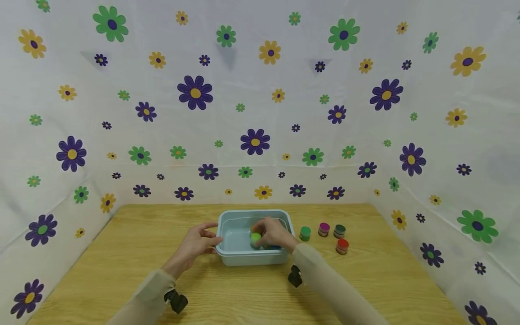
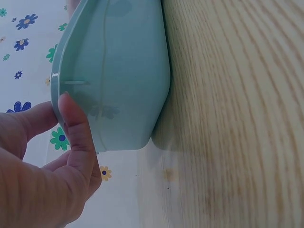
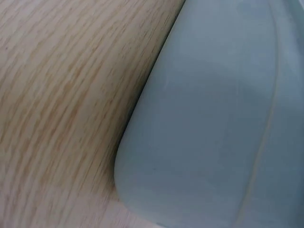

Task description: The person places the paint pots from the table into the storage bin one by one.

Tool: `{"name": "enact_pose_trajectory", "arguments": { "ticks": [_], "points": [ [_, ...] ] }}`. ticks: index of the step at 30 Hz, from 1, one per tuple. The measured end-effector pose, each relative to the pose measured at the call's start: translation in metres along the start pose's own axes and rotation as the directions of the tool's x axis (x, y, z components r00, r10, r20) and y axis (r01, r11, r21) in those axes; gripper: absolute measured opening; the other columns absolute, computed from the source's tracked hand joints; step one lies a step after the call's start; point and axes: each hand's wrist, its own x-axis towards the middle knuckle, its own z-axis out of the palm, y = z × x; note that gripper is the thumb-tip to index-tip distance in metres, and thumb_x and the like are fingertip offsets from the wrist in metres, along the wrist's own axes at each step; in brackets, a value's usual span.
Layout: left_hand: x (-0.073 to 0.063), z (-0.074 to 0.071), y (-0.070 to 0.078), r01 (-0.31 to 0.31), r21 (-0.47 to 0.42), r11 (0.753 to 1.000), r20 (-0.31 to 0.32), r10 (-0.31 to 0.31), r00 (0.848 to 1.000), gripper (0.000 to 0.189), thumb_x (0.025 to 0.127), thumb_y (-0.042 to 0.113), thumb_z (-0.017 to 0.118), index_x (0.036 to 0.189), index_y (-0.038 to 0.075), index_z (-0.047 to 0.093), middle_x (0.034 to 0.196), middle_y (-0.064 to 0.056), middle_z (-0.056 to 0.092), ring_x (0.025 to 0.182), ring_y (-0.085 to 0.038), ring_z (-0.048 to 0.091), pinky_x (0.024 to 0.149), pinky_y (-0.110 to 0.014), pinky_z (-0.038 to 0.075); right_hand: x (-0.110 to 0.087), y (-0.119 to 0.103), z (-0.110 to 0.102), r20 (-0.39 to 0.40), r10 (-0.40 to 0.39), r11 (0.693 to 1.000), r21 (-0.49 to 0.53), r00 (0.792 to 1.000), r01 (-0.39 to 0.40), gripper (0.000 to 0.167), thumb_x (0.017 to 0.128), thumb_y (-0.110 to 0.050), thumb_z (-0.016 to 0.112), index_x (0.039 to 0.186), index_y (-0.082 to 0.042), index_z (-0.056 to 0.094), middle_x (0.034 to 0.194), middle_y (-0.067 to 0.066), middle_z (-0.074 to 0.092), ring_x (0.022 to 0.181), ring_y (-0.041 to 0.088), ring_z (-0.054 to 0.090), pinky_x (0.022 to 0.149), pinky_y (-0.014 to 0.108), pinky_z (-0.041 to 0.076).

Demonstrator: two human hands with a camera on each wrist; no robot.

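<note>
A light blue plastic tub stands on the wooden table. My left hand pinches its left rim, and the left wrist view shows the thumb and fingers on either side of the tub's edge. Inside the tub, my right hand holds a small jar with a lime-green lid, fingers over its top. Part of that jar is hidden behind the hand. The right wrist view shows only the outer wall of the tub and the table, with the right hand out of sight.
To the right of the tub stand several small lidded jars: green, magenta, dark green and red. A white cloth with printed flowers hangs behind and beside the wooden table.
</note>
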Motion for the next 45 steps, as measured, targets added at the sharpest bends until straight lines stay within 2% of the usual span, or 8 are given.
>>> {"name": "enact_pose_trajectory", "arguments": {
  "ticks": [8,15,22,26,29,34,41,45],
  "points": [
    [0.001,0.001,0.002,0.011,-0.006,1.0,0.002,-0.011,1.0,0.056,0.087,0.005,0.073,0.138,0.006,0.052,0.103,-0.016,0.055,0.073,-0.02,0.062,0.072,-0.043,0.06,0.0,0.001,-0.001,-0.003,-0.007,1.0,0.015,1.0,0.007,0.036,0.072,-0.005,0.086,0.107,-0.004,0.075,0.094,0.006,0.07,0.086,0.017,0.061,0.077,0.032,0.054],
    [0.002,0.002,0.001,0.01,-0.013,1.0,-0.001,-0.01,1.0,0.054,0.087,0.004,0.072,0.137,0.007,0.052,0.103,-0.016,0.056,0.073,-0.021,0.063,0.071,-0.043,0.06,-0.001,0.001,-0.003,0.013,0.019,0.999,0.044,1.0,-0.019,0.037,0.074,-0.006,0.084,0.11,-0.005,0.074,0.096,0.005,0.071,0.086,0.015,0.06,0.077,0.031,0.054],
    [0.001,0.002,0.001,0.009,-0.013,1.0,0.0,-0.009,1.0,0.055,0.087,0.005,0.073,0.137,0.007,0.052,0.102,-0.015,0.056,0.072,-0.021,0.062,0.071,-0.043,0.06,-0.008,0.002,-0.015,0.04,-0.009,0.991,0.131,0.999,0.004,0.03,0.085,-0.003,0.074,0.114,-0.003,0.072,0.11,0.011,0.072,0.092,0.018,0.065,0.08,0.031,0.057],
    [0.0,0.001,0.002,0.009,-0.021,1.0,0.004,-0.009,1.0,0.055,0.087,0.005,0.073,0.137,0.006,0.052,0.102,-0.015,0.056,0.072,-0.02,0.062,0.07,-0.042,0.06,-0.011,0.003,-0.023,0.075,-0.065,0.981,0.19,0.995,0.05,0.028,0.09,-0.004,0.068,0.118,0.0,0.069,0.115,0.015,0.07,0.103,0.022,0.066,0.087,0.035,0.057],
    [-0.001,0.0,0.003,0.011,-0.025,1.0,0.01,-0.011,1.0,0.055,0.087,0.006,0.073,0.137,0.006,0.051,0.102,-0.015,0.056,0.072,-0.02,0.062,0.07,-0.042,0.06,-0.013,0.005,-0.028,0.077,-0.089,0.973,0.22,0.993,0.07,0.027,0.093,-0.008,0.066,0.119,-0.002,0.069,0.115,0.014,0.07,0.104,0.022,0.066,0.088,0.034,0.057],
    [-0.002,0.0,0.004,0.021,-0.028,0.999,0.013,-0.02,1.0,0.055,0.087,0.006,0.073,0.137,0.007,0.051,0.102,-0.015,0.056,0.072,-0.02,0.062,0.069,-0.04,0.06,-0.019,0.008,-0.036,0.065,-0.065,0.954,0.296,0.996,0.042,0.027,0.096,-0.015,0.063,0.12,-0.003,0.068,0.119,0.014,0.069,0.1,0.02,0.065,0.085,0.032,0.057],
    [-0.001,-0.001,0.003,0.026,-0.035,0.999,0.017,-0.025,1.0,0.055,0.087,0.005,0.073,0.137,0.006,0.051,0.103,-0.016,0.056,0.074,-0.021,0.065,0.066,-0.036,0.061,-0.031,0.017,-0.049,0.052,-0.041,0.929,0.369,0.998,0.019,0.028,0.097,-0.019,0.062,0.122,-0.006,0.066,0.125,0.02,0.063,0.102,0.021,0.064,0.092,0.044,0.055],
    [-0.001,-0.001,0.002,0.033,-0.045,0.998,0.013,-0.033,0.999,0.053,0.087,0.005,0.072,0.137,0.008,0.052,0.102,-0.015,0.057,0.077,-0.021,0.066,0.069,-0.038,0.061,-0.039,0.023,-0.059,0.035,-0.039,0.92,0.392,0.999,0.022,0.03,0.096,-0.017,0.063,0.123,-0.004,0.064,0.12,0.022,0.064,0.097,0.031,0.062,0.087,0.043,0.057]
  ]
}}
